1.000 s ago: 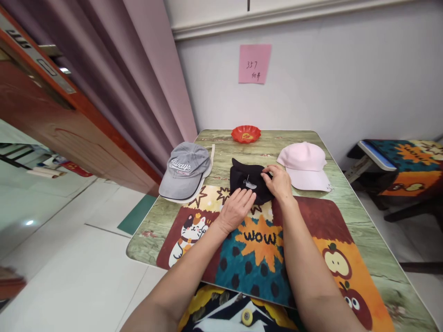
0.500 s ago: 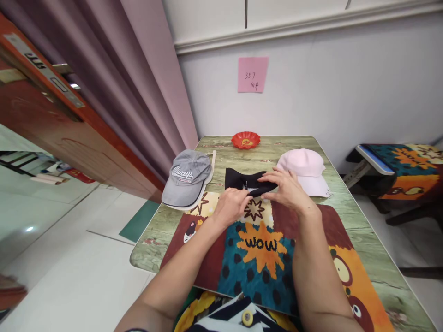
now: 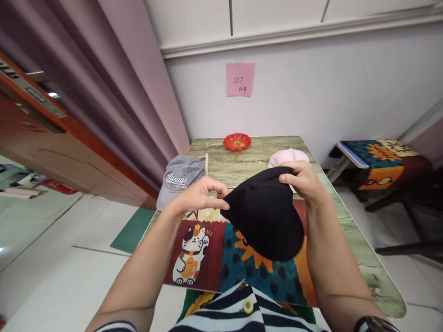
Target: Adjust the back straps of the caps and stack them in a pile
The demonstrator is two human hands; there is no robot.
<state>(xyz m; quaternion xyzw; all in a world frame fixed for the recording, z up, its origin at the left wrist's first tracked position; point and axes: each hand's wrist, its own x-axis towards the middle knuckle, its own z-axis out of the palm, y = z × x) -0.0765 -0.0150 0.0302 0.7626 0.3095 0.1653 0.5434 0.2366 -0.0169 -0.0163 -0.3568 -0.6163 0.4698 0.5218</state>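
A black cap (image 3: pixel 265 214) is held up, tilted, over the patterned mat (image 3: pixel 207 230). My left hand (image 3: pixel 199 196) pinches its narrow left corner between thumb and fingers. At the cap's upper right edge, my right hand (image 3: pixel 302 182) is closed with the thumb on the near side. A grey cap with white lettering (image 3: pixel 182 173) lies just beyond my left hand, its right part hidden by that hand. Behind my right hand is a pale pink cap (image 3: pixel 287 157), mostly covered by the hand and the black cap.
A red scalloped dish (image 3: pixel 237 142) stands at the far side of the wood-patterned table (image 3: pixel 214 159). On the wall hangs a pink paper note (image 3: pixel 240 80). To the left are a purple curtain (image 3: pixel 138 92) and a wooden door (image 3: pixel 86 152). A stool (image 3: pixel 377 161) stands at right.
The black cap has been lifted off the table, brought closer to me and turned so its broad outer side shows. Both hands have spread apart, holding it. The view has shifted slightly.
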